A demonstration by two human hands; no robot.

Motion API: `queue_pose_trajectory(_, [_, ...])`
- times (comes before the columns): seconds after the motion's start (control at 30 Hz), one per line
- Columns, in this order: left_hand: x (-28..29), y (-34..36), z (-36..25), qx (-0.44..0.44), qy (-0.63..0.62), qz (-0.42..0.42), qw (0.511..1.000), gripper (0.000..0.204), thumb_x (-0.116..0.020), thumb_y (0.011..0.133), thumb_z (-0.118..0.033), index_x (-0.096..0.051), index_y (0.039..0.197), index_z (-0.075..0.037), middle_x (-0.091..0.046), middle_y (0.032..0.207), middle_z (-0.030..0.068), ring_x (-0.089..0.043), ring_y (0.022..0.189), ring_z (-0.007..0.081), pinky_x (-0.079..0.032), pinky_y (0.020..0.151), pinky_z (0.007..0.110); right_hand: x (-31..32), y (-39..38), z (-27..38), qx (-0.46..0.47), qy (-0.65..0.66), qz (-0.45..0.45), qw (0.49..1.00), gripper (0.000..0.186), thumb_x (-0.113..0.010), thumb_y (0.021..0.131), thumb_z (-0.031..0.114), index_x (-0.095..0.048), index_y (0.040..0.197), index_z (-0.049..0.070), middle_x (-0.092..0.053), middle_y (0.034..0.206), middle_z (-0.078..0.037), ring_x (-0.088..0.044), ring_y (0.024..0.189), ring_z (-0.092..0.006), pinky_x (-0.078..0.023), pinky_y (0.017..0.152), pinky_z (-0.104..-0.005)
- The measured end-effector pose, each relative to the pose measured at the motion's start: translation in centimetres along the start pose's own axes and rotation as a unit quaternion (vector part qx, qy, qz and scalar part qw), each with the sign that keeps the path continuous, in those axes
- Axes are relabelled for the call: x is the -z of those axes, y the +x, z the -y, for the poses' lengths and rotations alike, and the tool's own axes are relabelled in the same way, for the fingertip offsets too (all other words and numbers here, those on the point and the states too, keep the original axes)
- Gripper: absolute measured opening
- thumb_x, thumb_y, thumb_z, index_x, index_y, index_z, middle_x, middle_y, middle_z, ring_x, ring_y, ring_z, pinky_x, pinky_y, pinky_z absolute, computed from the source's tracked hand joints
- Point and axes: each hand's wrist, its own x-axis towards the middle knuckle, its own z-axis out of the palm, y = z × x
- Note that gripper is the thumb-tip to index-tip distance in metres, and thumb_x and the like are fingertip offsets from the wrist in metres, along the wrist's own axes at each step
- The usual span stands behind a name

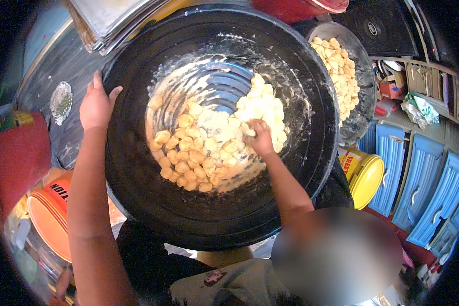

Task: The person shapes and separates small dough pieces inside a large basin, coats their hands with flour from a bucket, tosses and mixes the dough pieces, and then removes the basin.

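Main vessel: black basin [153,219], round, dusted inside; it carries the work.
Dough-like pieces: golden pieces [194,158] lie in a loose heap toward the basin's left and near edges; pale pieces [265,104] are banked toward its right edge.
Powder: white powder [211,122] lies between the two heaps, thinly smeared over blue ribs [232,84] toward the far edge.
Left hand: left hand [96,107] rests at the basin's left edge, fingers extended, thumb spread over the rim; no loose item held.
Right hand: right hand [260,138] is among the pale pieces, fingers curled, apparently pinching a small pale piece [250,132]; firmness of hold cannot be told.
Handling advice: in my judgement, the rim should be kept steady, the pieces lifted lightly from underneath and turned through the powder, clumps parted with the fingertips; squeezing risks misshaping them.
Second vessel: grey basin [366,97], beyond the right edge, holds similar pieces.
Yellow bucket: yellow bucket [368,181] bears bold lettering on a side label, partly cut off.
Orange bucket: orange bucket [48,219] bears dark capitals, turned sideways.
Plastic bag: white plastic bag [421,109] shows green print, creased.
Black case: black case [377,28] carries an oval badge, too small to read.
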Motion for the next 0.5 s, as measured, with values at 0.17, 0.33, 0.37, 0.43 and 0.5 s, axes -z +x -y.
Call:
queue_pose_trajectory(0.17, [0.2,-0.1,0.5,-0.003,0.006,-0.005,1.000,0.070,-0.060,0.077,-0.048,-0.034,0.131,-0.013,-0.055,0.108,0.0172,-0.059,0.089,0.0354,-0.049,0.071,0.043,0.9,-3.0,6.6,-0.096,0.248,0.173,0.948,0.037,-0.071,0.073,0.019,-0.055,0.103,0.004,-0.060,0.092,-0.014,-0.057,0.079,-0.0186,-0.046,0.072,-0.0316])
queue_pose_trajectory(0.33, [0.3,0.1,-0.2,-0.001,0.005,-0.003,1.000,0.068,-0.060,0.077,-0.048,-0.034,0.131,-0.013,-0.055,0.108,0.0170,-0.059,0.088,0.0356,-0.049,0.071,0.044,0.0,1.9,1.9,-0.056,0.011,-0.009,0.998,0.041,-0.066,0.075,0.016,-0.053,0.113,0.007,-0.058,0.095,-0.014,-0.057,0.079,-0.0288,-0.046,0.074,-0.0375])
queue_pose_trajectory(0.37, [0.2,0.2,-0.6,-0.003,0.003,-0.001,1.000,0.069,-0.060,0.077,-0.048,-0.034,0.131,-0.013,-0.055,0.108,0.0169,-0.059,0.088,0.0354,-0.049,0.071,0.044,-0.3,3.3,0.0,-0.013,-0.120,-0.083,0.989,0.043,-0.064,0.074,0.013,-0.053,0.114,0.008,-0.057,0.096,-0.014,-0.056,0.081,-0.0317,-0.046,0.075,-0.0392])
queue_pose_trajectory(0.43, [0.2,0.0,-0.2,0.000,0.010,0.004,1.000,0.069,-0.060,0.077,-0.048,-0.034,0.131,-0.013,-0.055,0.108,0.0168,-0.059,0.088,0.0353,-0.049,0.071,0.044,0.0,4.7,0.5,-0.001,-0.134,-0.059,0.989,0.042,-0.063,0.071,0.010,-0.054,0.112,0.009,-0.056,0.096,-0.015,-0.055,0.083,-0.0331,-0.046,0.076,-0.0401])
queue_pose_trajectory(0.5, [0.3,-0.1,-0.1,0.007,0.017,0.009,1.000,0.070,-0.060,0.077,-0.048,-0.034,0.131,-0.013,-0.055,0.108,0.0168,-0.059,0.089,0.0353,-0.049,0.072,0.044,0.6,6.3,0.4,0.009,-0.153,-0.040,0.987,0.041,-0.063,0.069,0.007,-0.056,0.109,0.009,-0.056,0.095,-0.016,-0.054,0.085,-0.0346,-0.046,0.078,-0.0410])
